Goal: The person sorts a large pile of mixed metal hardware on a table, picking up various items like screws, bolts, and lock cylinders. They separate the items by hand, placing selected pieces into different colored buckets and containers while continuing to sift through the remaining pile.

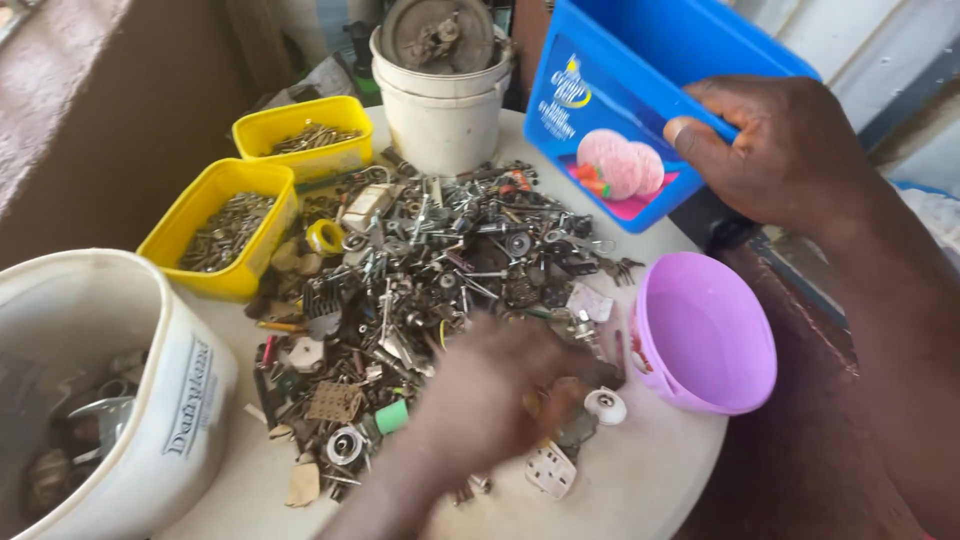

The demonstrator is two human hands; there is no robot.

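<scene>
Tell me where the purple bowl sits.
In the head view, the purple bowl sits at the table's right edge, below the blue tub, beside the scrap pile.

The left hand (490, 400) is smeared by motion blur, so its fingers cannot be told apart, and it hides the scrap beneath it. The blue tub (640, 110) runs off the top edge, its far side unseen. The white bucket (100, 400) at lower left is cut by the frame's edge, its contents too dark to identify. The small parts in the metal pile (430, 260) are too tangled to name singly. The right hand (775, 150) covers the tub's near rim.
</scene>
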